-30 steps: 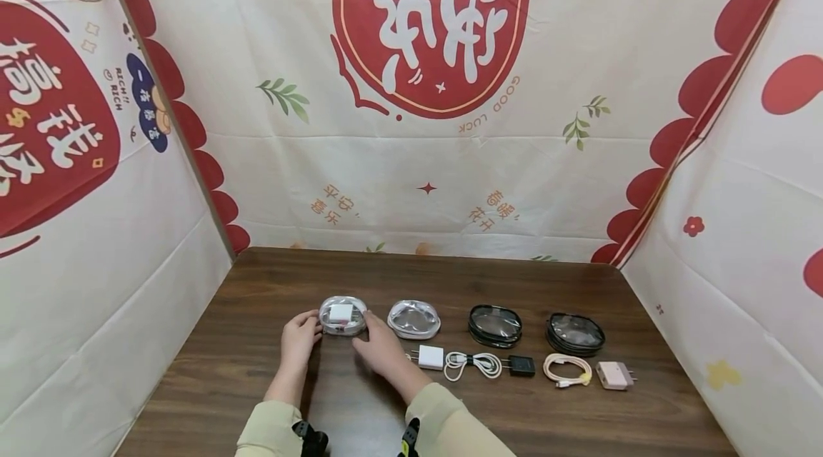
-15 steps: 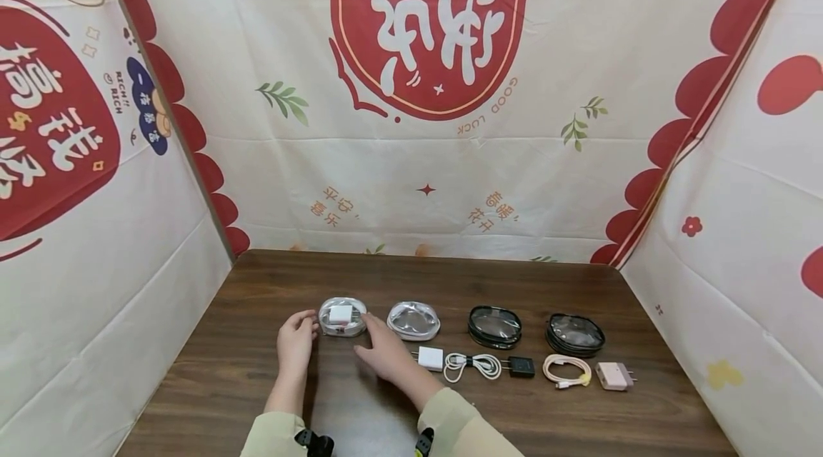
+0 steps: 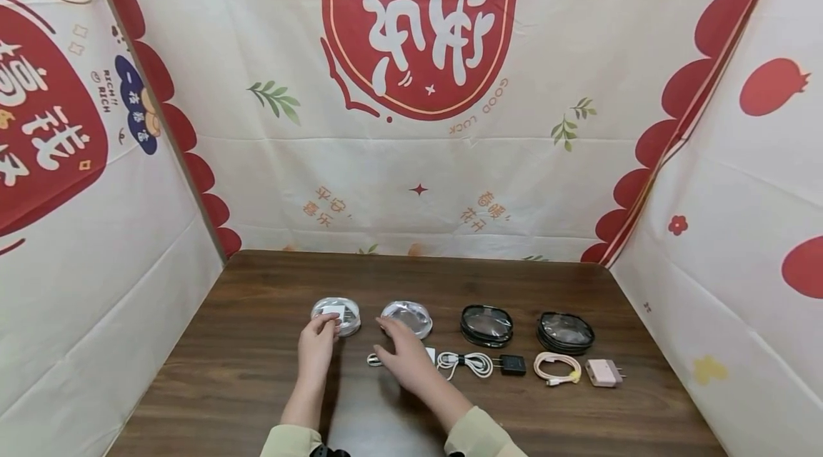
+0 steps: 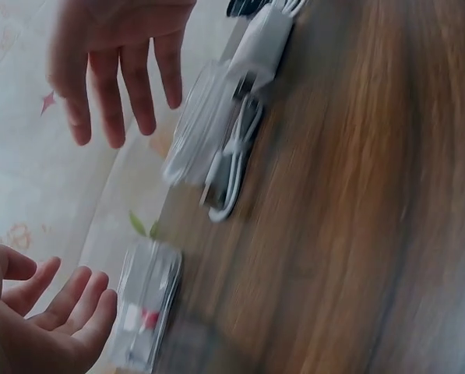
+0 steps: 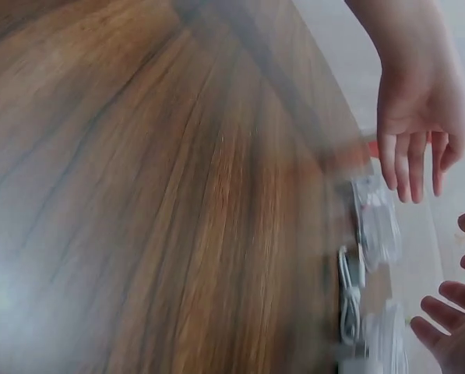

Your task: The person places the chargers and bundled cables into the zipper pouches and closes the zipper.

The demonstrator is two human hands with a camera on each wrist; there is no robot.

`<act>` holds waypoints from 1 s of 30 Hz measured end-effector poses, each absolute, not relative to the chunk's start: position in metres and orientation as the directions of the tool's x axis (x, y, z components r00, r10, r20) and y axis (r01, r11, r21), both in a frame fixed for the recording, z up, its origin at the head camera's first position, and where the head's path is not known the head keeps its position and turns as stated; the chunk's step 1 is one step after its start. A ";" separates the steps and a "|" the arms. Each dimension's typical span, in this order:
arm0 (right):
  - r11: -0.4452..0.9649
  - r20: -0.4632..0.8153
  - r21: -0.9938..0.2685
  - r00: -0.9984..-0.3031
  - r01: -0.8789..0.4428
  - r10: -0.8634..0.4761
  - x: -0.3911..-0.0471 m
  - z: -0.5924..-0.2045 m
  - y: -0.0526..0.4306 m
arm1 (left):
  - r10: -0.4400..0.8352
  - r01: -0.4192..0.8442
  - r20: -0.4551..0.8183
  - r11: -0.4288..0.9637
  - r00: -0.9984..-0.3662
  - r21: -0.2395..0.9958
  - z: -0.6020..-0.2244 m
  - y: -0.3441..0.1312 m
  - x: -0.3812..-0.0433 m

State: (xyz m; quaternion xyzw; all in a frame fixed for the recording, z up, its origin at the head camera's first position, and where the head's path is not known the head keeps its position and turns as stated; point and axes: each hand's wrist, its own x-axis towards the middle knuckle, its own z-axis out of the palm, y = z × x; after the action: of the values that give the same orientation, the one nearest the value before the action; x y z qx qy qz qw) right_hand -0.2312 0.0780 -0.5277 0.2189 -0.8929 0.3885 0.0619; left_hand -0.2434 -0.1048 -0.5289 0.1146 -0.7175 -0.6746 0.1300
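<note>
My left hand point(image 3: 316, 351) hovers at the front of the leftmost clear oval pouch point(image 3: 349, 327), its fingertips overlapping the pouch in the head view. A white charger point(image 3: 333, 310) shows inside that pouch. In the left wrist view, the left hand's fingers point(image 4: 61, 312) are loosely bent and hold nothing. My right hand point(image 3: 411, 360), fingers extended, is over the table in front of the second clear pouch point(image 3: 411, 314), which has nothing visible in it. Below it a white cable bundle point(image 4: 236, 164) and another white charger point(image 4: 262, 43) are partly hidden in the head view.
Two black-rimmed clear pouches point(image 3: 486, 326) continue the back row to the right. Before them lie a tied white cable point(image 3: 468, 364), a black charger point(image 3: 512, 365), a pink cable point(image 3: 556, 369) and a pink charger point(image 3: 602, 373). Printed cloth walls surround the wooden table point(image 3: 514, 421).
My right hand has left the first pouch and moved right, to in front of the second. The left hand has shifted right, across the first pouch's front. The head view has turned slightly.
</note>
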 end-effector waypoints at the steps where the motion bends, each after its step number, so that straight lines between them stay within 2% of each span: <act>1: 0.599 0.288 -0.674 -0.901 -0.431 -0.325 -0.230 -0.527 0.083 | -0.332 0.019 0.039 0.063 -0.943 0.998 -0.530 -0.101 -0.243; 10: 0.589 0.284 -0.734 -0.941 -0.338 -0.186 -0.233 -0.533 0.118 | -0.280 0.052 0.053 0.011 -0.959 0.999 -0.535 -0.074 -0.243; 19: 0.598 0.236 -0.771 -0.971 -0.218 -0.050 -0.245 -0.543 0.138 | -0.218 0.047 0.097 0.222 -0.971 0.974 -0.544 -0.054 -0.251; 30: 0.667 0.082 -0.742 -0.997 -0.071 -0.015 -0.257 -0.548 0.145 | -0.115 0.060 0.096 0.281 -0.989 0.958 -0.554 -0.046 -0.260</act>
State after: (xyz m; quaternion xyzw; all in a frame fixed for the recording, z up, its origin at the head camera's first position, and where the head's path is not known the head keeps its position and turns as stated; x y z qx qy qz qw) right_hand -0.2567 0.1449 -0.5476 0.0235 -0.9123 0.4074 0.0345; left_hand -0.2597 -0.0458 -0.5536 0.0172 -0.7970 -0.5994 0.0729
